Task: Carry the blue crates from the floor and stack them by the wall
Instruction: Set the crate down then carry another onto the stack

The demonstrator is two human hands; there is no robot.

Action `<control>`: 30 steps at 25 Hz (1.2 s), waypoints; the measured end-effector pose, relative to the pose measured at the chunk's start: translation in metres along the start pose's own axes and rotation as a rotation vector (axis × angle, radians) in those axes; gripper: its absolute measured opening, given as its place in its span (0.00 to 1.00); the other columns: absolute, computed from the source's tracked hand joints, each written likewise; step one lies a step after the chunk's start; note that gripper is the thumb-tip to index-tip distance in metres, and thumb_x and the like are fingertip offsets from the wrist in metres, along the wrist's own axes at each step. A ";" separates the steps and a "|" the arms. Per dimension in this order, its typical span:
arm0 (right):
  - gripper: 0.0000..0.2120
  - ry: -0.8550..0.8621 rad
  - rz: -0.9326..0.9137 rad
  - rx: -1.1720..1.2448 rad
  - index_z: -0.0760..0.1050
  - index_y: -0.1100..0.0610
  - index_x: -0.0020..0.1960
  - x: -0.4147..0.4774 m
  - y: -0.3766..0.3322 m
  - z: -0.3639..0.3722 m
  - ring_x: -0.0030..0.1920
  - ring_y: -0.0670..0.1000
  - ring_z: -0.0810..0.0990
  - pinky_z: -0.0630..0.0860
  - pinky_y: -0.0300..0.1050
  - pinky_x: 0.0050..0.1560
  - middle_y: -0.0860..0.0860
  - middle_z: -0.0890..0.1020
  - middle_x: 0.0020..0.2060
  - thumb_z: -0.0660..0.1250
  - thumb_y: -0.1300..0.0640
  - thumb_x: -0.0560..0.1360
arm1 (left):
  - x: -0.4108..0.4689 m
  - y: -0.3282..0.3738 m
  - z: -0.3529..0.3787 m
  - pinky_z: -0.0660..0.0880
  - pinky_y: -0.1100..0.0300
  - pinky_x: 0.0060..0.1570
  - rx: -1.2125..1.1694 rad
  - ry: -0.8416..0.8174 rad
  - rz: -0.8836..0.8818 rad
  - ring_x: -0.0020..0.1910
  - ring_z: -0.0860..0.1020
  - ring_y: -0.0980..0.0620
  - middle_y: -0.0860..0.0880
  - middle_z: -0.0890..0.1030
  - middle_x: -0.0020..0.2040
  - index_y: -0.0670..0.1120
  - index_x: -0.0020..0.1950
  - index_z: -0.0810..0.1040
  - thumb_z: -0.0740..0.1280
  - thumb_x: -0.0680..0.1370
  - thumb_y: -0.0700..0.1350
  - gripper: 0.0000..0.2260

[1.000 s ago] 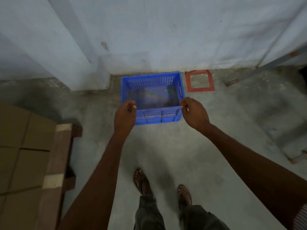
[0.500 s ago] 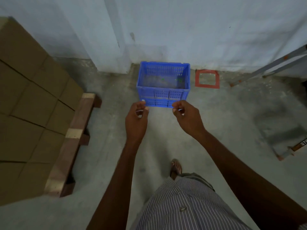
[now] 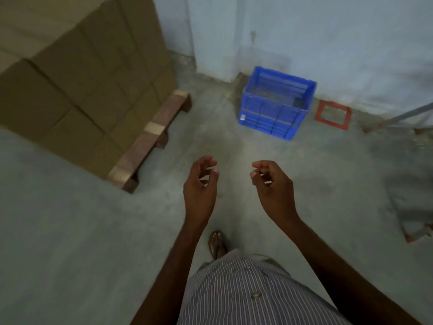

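A single blue crate (image 3: 274,113) stands on the concrete floor against the pale wall (image 3: 328,43), upright with its open top up. My left hand (image 3: 200,191) and my right hand (image 3: 273,186) hover well in front of it, apart from it. Both hold nothing, with the fingers loosely curled and spread.
A stack of cardboard boxes (image 3: 77,73) on a wooden pallet (image 3: 150,139) fills the left. A red square frame (image 3: 332,114) lies on the floor right of the crate. Metal legs (image 3: 398,118) lean at the far right. My foot (image 3: 216,243) is below my hands.
Both hands let go of the crate's near rim and pulled back. I stepped away and turned, so the crate now sits farther off by the wall.
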State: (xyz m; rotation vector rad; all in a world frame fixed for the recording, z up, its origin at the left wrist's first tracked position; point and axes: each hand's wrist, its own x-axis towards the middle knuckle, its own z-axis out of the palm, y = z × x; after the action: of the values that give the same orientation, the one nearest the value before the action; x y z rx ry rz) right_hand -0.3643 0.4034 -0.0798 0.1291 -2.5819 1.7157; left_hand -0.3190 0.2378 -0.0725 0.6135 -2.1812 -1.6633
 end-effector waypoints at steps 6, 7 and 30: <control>0.07 -0.279 -0.059 0.002 0.79 0.50 0.55 -0.157 -0.017 0.027 0.43 0.44 0.82 0.74 0.32 0.39 0.43 0.83 0.42 0.69 0.56 0.78 | -0.181 -0.028 -0.105 0.77 0.62 0.53 0.064 0.186 -0.028 0.57 0.80 0.60 0.60 0.81 0.60 0.53 0.65 0.76 0.68 0.81 0.45 0.13; 0.06 -0.318 -0.057 0.004 0.79 0.50 0.55 -0.180 -0.020 0.030 0.43 0.43 0.81 0.74 0.31 0.39 0.43 0.83 0.42 0.70 0.56 0.78 | -0.206 -0.032 -0.117 0.77 0.61 0.53 0.061 0.215 -0.043 0.57 0.80 0.59 0.60 0.81 0.59 0.54 0.64 0.76 0.68 0.81 0.45 0.12; 0.05 -1.594 -0.257 0.086 0.79 0.52 0.51 -0.930 -0.211 0.346 0.37 0.47 0.81 0.74 0.42 0.38 0.49 0.83 0.37 0.70 0.56 0.75 | -0.829 -0.195 -0.641 0.77 0.62 0.49 -0.280 1.672 -0.301 0.52 0.83 0.52 0.49 0.84 0.52 0.48 0.56 0.79 0.72 0.78 0.41 0.08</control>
State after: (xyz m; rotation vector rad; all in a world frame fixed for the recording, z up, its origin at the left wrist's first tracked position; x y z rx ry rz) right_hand 0.5856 0.0478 -0.0927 2.5689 -2.7807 1.8879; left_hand 0.7374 0.0990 -0.0917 1.4972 -0.6369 -0.7769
